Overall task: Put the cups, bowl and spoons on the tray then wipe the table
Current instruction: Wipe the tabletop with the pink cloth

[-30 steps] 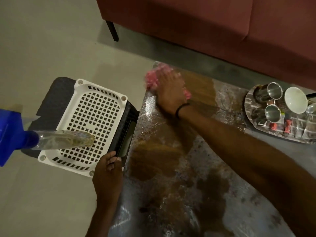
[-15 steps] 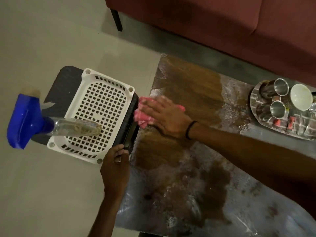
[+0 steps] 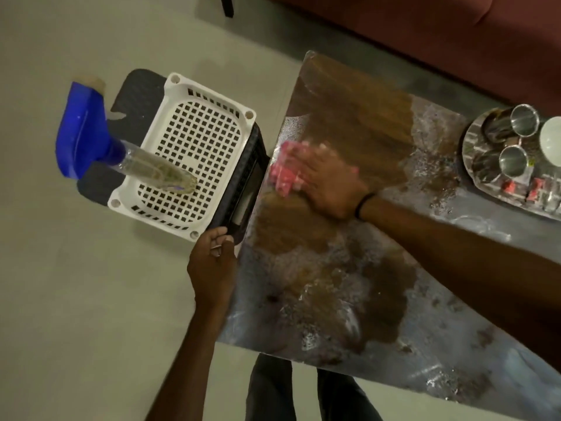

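My right hand (image 3: 326, 180) presses a pink cloth (image 3: 283, 174) flat on the wet wooden table (image 3: 349, 117) near its left edge. My left hand (image 3: 214, 262) grips the corner of a dark crate (image 3: 243, 189) beside the table. On the steel tray (image 3: 473, 174) at the far right stand two steel cups (image 3: 523, 120) (image 3: 513, 161) and a white bowl (image 3: 551, 141). Small red-handled items lie on the tray too, too blurred to name.
A white perforated basket (image 3: 194, 156) sits on the dark crate left of the table, with a blue-capped spray bottle (image 3: 88, 141) standing in it. A red sofa (image 3: 425, 34) runs behind the table. My legs (image 3: 303, 393) are at the table's near edge.
My right hand has swept the pink cloth from the far left corner toward me along the left edge, leaving wiped wood behind. My left hand stays on the crate.
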